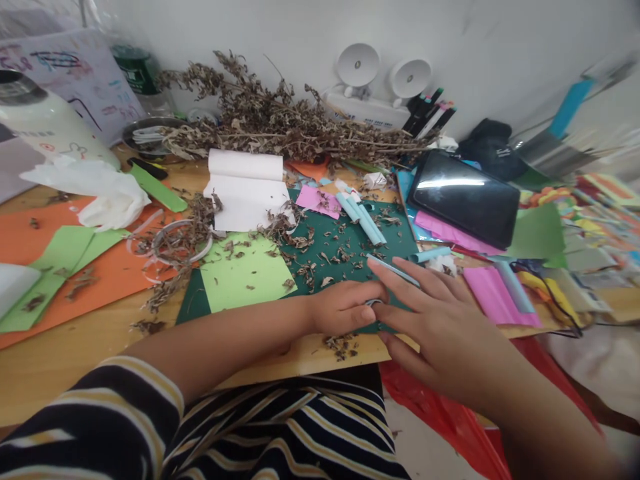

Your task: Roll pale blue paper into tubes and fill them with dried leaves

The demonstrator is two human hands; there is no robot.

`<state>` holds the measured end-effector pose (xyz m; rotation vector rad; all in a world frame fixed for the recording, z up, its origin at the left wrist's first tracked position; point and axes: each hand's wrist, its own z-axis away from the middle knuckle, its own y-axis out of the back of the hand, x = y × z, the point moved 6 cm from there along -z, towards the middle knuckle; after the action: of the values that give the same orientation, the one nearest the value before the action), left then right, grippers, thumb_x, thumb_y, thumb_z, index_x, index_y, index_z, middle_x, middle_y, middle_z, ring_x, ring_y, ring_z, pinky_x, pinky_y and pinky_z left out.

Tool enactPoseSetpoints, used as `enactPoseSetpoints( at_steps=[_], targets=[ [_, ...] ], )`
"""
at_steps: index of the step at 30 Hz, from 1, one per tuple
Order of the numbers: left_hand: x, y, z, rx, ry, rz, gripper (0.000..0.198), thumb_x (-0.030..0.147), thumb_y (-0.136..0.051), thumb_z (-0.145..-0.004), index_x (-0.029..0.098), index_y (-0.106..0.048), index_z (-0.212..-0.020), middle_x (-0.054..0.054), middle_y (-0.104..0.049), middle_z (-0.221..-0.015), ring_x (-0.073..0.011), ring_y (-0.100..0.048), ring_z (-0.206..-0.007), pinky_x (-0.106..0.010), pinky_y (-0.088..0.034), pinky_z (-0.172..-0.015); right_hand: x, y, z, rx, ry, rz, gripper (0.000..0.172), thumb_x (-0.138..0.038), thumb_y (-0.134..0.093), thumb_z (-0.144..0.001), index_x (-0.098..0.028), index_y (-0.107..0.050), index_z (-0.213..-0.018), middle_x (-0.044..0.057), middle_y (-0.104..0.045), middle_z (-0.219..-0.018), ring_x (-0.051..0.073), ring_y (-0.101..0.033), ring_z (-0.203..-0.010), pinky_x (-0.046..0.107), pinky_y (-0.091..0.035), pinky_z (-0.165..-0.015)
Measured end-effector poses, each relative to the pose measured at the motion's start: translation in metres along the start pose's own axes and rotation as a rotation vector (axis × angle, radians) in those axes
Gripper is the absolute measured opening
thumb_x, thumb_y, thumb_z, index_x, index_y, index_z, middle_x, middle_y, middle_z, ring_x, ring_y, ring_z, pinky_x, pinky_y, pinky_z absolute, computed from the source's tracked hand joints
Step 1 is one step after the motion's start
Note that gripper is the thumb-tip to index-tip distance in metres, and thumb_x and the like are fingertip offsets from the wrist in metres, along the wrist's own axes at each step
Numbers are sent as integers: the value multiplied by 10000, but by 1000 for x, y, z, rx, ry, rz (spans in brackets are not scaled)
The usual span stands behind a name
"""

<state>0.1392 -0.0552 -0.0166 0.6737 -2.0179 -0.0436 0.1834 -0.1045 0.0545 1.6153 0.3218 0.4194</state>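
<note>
My left hand (347, 308) is closed, thumb against fingers, at the front edge of the green cutting mat (350, 230). At its fingertips shows the end of a small light-blue paper roll (373, 303), mostly hidden by the fingers. My right hand (435, 317) reaches in from the right with its fingers spread, one fingertip close to or touching the roll. Just beyond that hand a thin light-blue paper tube (395, 269) lies on the mat. Two more blue paper rolls (361, 219) lie farther back, near a pink paper piece (318, 201). Dry leaf crumbs are scattered around.
Light-green paper (245, 270), a white paper roll (247, 193) and a tape ring (181, 241) are at left. Dried branches (295, 127) lie along the wall. A black tablet (465, 197) and pink paper (500, 293) are at right. A red bag (440, 407) hangs below the table edge.
</note>
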Motion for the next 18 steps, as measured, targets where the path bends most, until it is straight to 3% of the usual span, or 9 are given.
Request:
enactPoseSetpoints(
  at_steps=[2,7,11,18],
  targets=[
    [1,0,0,-4,8,2,551,616,-89,-767,147,-378,-753,-41,-460,-671,-124,-442,-612,-228,-378,-584,2,3,2,49,17,-64,153,-246,-449,-747,-235,-582,-821,37,-408,-1262,278,-406,-1084,455,-369,-787],
    [-3,-4,0,-88,80,-29,619,654,-52,-736,149,-402,-820,-49,-480,-714,-133,-456,-651,-229,-378,-598,16,11,21,397,-35,-234,134,-143,-522,-709,-180,-535,-837,110,-475,-1130,212,-479,-976,388,-396,-797],
    [-3,-4,0,-101,59,-59,612,649,-59,-741,147,-401,-809,-46,-467,-698,-135,-450,-640,-230,-368,-580,16,-2,22,360,-20,-182,107,-150,-556,-692,-188,-537,-791,102,-471,-1129,227,-471,-989,411,-379,-826],
    [-3,-4,0,-111,85,-70,582,645,-82,-747,156,-393,-810,-28,-459,-669,-124,-441,-610,-222,-360,-565,12,-4,27,417,38,-147,194,-146,-575,-667,-200,-563,-853,82,-462,-1141,242,-435,-1037,414,-389,-841]
  ],
)
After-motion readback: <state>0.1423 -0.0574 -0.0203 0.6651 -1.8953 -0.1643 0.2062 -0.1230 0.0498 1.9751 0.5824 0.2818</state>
